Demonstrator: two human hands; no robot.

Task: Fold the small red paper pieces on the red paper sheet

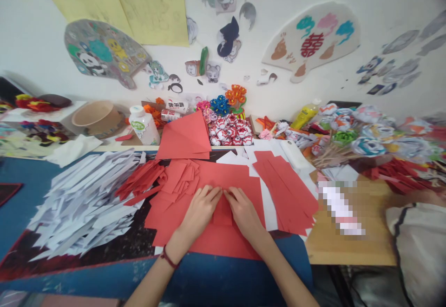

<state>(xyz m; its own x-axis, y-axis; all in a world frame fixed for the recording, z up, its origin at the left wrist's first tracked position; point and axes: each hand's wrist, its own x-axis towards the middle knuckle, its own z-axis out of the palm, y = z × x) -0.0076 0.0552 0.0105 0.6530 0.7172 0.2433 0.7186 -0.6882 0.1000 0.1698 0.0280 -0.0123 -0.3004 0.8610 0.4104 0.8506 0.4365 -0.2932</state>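
Note:
Both hands meet over large red paper sheets (244, 246) at the middle of the table. A small red paper piece (222, 212) lies between them, its top edge pinched by my left hand (202, 207) and my right hand (244, 209). The fingertips of the two hands almost touch. Small red rectangles (177, 177) are scattered just left of my left hand, beside a pile of folded red strips (142, 179). Long red strips (285, 191) lie to the right of my right hand. A dark red band circles my left wrist.
A big pile of folded white paper (90, 205) covers the left side. Behind stand a white bottle (144, 128), red sheets (184, 135) and paper flowers (232, 130). At right are a wooden table (348, 251), more paper flowers (369, 135) and a person's light sleeve (421, 246).

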